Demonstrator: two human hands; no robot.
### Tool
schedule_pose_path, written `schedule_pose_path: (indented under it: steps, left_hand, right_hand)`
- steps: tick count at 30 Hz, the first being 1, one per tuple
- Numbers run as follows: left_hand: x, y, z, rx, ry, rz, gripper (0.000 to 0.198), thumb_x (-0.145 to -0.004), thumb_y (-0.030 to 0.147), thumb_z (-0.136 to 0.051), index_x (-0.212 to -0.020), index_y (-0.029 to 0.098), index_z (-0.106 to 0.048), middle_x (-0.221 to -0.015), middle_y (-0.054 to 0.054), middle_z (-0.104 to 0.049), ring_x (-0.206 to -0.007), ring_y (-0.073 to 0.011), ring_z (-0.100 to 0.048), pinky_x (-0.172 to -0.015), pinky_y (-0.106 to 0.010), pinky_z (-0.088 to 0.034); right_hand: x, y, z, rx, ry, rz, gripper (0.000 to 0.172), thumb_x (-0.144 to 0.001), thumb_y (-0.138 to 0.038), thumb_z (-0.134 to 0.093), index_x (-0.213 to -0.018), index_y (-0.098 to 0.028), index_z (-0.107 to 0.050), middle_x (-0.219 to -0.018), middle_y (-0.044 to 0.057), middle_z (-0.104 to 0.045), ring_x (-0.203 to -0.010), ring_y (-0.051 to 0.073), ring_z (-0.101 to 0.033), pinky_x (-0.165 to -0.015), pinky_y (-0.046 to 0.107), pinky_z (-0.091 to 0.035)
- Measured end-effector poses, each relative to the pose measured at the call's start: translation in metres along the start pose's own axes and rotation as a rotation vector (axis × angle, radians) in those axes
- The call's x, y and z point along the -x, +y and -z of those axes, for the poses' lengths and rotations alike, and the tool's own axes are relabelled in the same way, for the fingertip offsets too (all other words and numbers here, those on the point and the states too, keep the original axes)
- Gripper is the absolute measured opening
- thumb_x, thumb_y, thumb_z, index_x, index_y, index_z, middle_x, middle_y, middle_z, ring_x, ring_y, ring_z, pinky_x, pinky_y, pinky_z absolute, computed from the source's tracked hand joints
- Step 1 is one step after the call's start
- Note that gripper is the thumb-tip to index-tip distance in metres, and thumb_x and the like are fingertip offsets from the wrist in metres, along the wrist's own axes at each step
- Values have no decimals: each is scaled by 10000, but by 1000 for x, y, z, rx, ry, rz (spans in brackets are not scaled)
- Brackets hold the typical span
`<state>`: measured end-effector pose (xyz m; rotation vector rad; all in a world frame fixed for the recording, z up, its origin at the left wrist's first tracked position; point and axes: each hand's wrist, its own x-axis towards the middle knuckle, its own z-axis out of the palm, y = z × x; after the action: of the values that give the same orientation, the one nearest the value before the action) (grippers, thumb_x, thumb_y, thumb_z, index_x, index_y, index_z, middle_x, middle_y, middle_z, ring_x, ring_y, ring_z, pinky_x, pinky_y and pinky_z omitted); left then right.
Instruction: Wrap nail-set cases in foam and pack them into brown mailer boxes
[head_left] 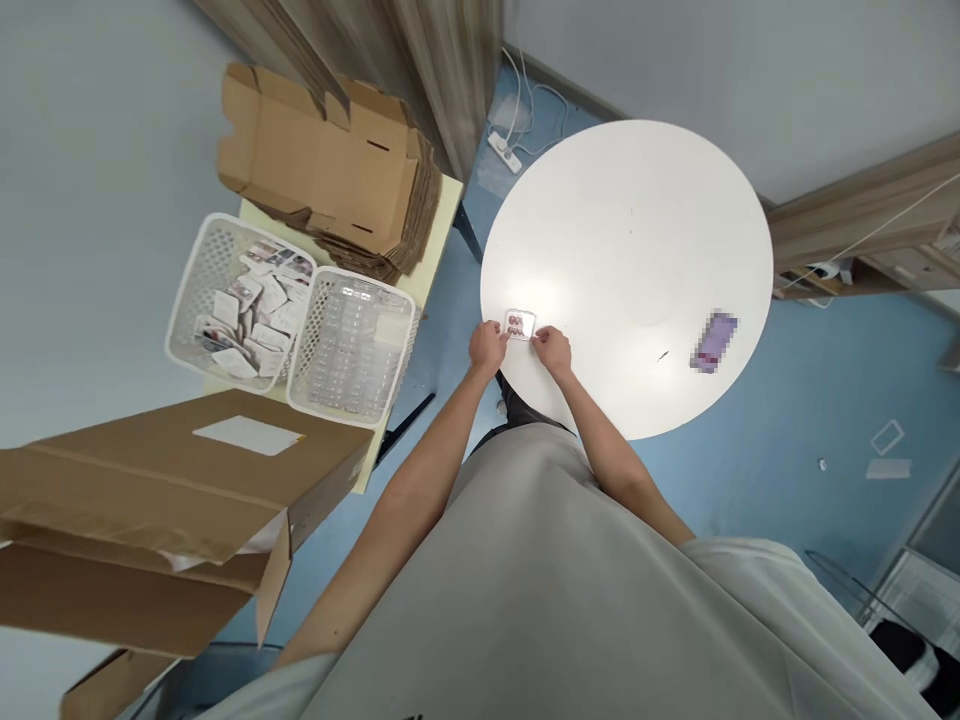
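At the frame's centre, the left hand (487, 348) and right hand (553, 352), both nearly closed, pinched opposite edges of 1 small pack (519, 322). 2 white baskets (217, 236) stood at frame left.

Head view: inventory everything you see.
round table: 1, white, right
flat case: 1, white/red, round table's left
pixelated object: 1, purple, round table
side table: 1, pale yellow, left
baskets: 2, white, side table
small packs: many, whitish, left basket
transparent pieces: many, clear, right basket
flattened cartons: several, brown, beyond baskets
large carton: 1, brown, lower left
power strip: 1, white, floor
curtain: 1, brown, top
wooden cabinet: 1, brown, right
shirt: 1, grey, bottom
left hand: 1, bare, case's left
right hand: 1, bare, case's right
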<state>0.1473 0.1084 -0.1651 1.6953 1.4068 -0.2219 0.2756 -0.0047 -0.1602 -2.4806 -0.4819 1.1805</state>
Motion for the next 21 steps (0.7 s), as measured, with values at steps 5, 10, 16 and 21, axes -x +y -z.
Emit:
schedule_pose_path:
  steps: [5,10,16,21]
  left_hand:
    - [35,-7,25,153,153,-59,281,-1010,220,-764,-1281,144,-776,-1347,-167,-783,-1095,-262,-776,-1084,-392,-561]
    - [85,-24,53,339,320,-94,291,-969,244,-779,-1248,161,-795,-1281,-156,-817,-1038,-285,-799,-1042,-439,-608]
    - [154,-48,62,558,517,-146,334,-960,318,-780,-1267,186,-776,-1252,-138,-830,-1015,-270,-798,-1017,-453,-644]
    - [217,-76,61,744,679,-137,409,-940,322,-766,-1328,198,-741,-1209,-115,-836,-986,-243,-789,-934,-417,-667]
  right_hand:
    - [19,-2,24,-23,35,111,208,-992,-289,-652,-1149,-201,-756,-1235,117,-836,-1111,260,-779,-1010,384,-591]
    - [41,-5,50,-54,33,223,209,-946,-324,-653,-1091,-215,-756,-1180,103,-839,-1049,263,-787,-997,403,-596]
    - [69,-16,64,-32,5,427,239,-888,-362,-649,-1049,-221,-754,-1088,91,-847,-970,269,-803,-993,428,-610]
    - [97,-38,55,-18,-105,622,277,-852,-407,-658,-1035,-225,-759,-1086,99,-855,-964,276,-807,-990,448,-629]
